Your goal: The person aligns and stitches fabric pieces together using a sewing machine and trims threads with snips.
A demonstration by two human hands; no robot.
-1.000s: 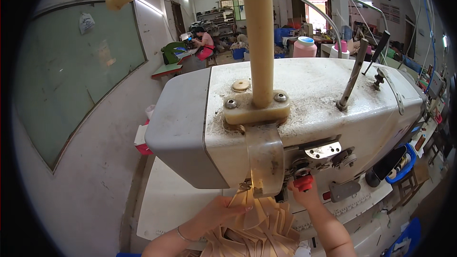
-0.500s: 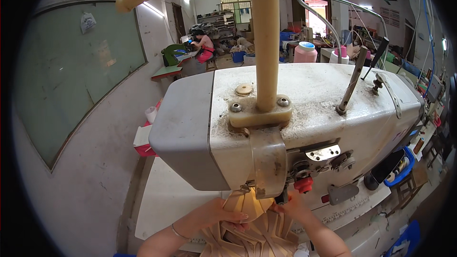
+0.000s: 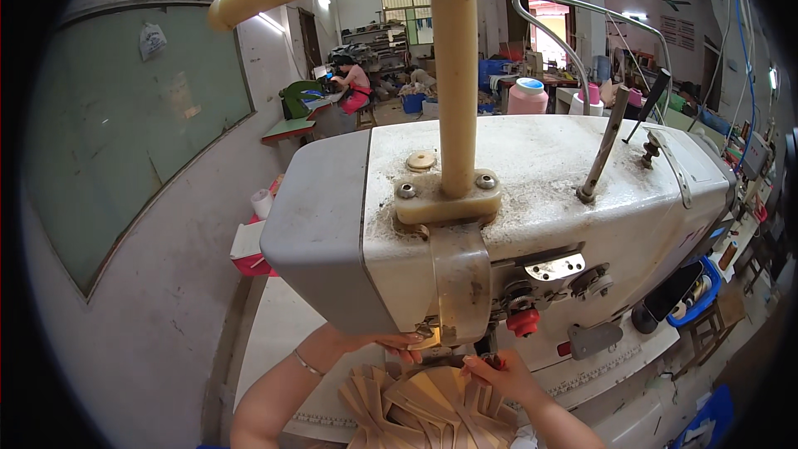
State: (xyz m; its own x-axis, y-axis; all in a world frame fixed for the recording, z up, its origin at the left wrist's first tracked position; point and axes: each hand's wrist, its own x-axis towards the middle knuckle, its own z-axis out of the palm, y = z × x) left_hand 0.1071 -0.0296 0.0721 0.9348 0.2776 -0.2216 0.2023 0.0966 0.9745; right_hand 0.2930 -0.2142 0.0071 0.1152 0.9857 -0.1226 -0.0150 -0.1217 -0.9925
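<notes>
A white sewing machine (image 3: 532,158) with a grey end cover fills the middle. Below its head lies a bunch of tan and brown strip-like pieces (image 3: 432,407), folded and overlapping. My left hand (image 3: 397,344) reaches in from the left, a bangle on its wrist. Its fingers are closed on the edge of a lit tan piece (image 3: 427,339) beside the needle area, which the head partly hides. My right hand (image 3: 503,376) is just right of there, above the pieces. Thumb and fingers are pinched together, and what they hold is too small to make out.
A cream pipe (image 3: 457,75) rises from the machine's head. Thread cones (image 3: 528,98) stand behind it. A red knob (image 3: 523,322) juts out near my right hand. To the right is a blue basket (image 3: 702,291); far back, a person (image 3: 356,85) sits at another machine.
My left hand has moved up and in under the machine's head. The tan piece that bulged up between my hands now lies lower among the others. My right hand has shifted slightly down.
</notes>
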